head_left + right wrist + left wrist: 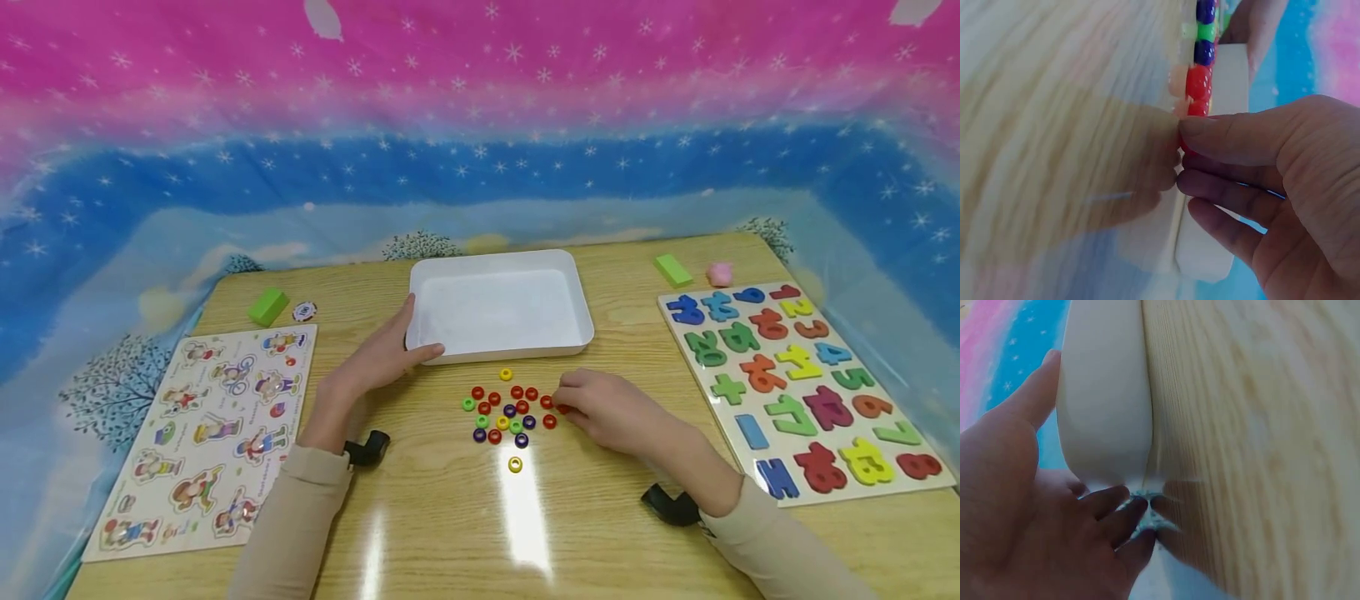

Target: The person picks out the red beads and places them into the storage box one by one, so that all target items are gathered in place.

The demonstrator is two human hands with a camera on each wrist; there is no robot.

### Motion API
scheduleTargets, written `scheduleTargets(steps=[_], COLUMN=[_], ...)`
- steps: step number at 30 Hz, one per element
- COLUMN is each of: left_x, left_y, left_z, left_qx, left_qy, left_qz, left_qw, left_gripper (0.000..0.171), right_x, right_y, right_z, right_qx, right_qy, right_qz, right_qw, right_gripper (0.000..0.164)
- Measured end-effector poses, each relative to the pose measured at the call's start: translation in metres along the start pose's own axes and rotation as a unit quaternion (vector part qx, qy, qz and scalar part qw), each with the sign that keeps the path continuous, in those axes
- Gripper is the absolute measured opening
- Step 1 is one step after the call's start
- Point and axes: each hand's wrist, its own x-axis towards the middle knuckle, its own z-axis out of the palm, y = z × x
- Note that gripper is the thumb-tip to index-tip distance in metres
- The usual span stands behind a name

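My left hand (386,346) lies against the near left corner of a shallow white tray (501,352). Its thumb reaches along the near rim and its fairly straight fingers rest along the left side. With thumb and fingertips, my right hand (611,412) pinches a red pony bead (1186,149) down at the tabletop. The bead is mostly hidden by the thumb. Left of that hand, loose pony beads in red, green, dark purple and yellow lie scattered, among them a red bead (550,422), a purple bead (521,441) and a yellow bead (515,464).
A picture puzzle board (180,450) lies at the left, a number puzzle board (750,350) at the right. Behind them are a green block (268,307), a poker chip (304,312), another green block (673,271) and a pink figure (720,274). A patterned cloth (480,158) surrounds the table.
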Motion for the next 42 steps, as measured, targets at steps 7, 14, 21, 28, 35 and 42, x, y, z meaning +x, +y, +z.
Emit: scheduleTargets(steps=[7,14,21,28,35,42], left_x=[0.004,0.004,0.003,0.003,0.002,0.004], left_y=[-0.001,0.0,0.0,-0.001,0.0,-0.001], left_z=[0.002,0.003,0.004,0.004,0.002,0.002], left_qx=[-0.02,-0.026,-0.039,-0.041,-0.044,-0.053], left_qy=[0.002,0.004,0.005,0.005,0.001,0.0], left_qz=[0.013,0.011,0.009,0.013,0.007,0.007], left_qw=[0.9997,0.9996,0.9992,0.9991,0.999,0.9986], left_gripper=[0.104,0.104,0.104,0.104,0.103,0.101], right_x=[0.005,0.022,0.056,0.094,0.123,0.128], right_y=[-0.002,0.002,0.013,0.03,0.044,0.05], right_z=[0.0,-0.015,-0.028,-0.023,-0.006,0.002], right_qx=[-0.004,-0.008,0.022,0.069,0.086,0.056], right_qy=[0.012,0.066,0.086,0.086,0.065,0.05], right_qz=[0.003,0.008,0.04,0.075,0.148,0.177], right_qw=[1.0,0.998,0.995,0.991,0.983,0.981], right_gripper=[0.011,0.013,0.012,0.011,0.015,0.014])
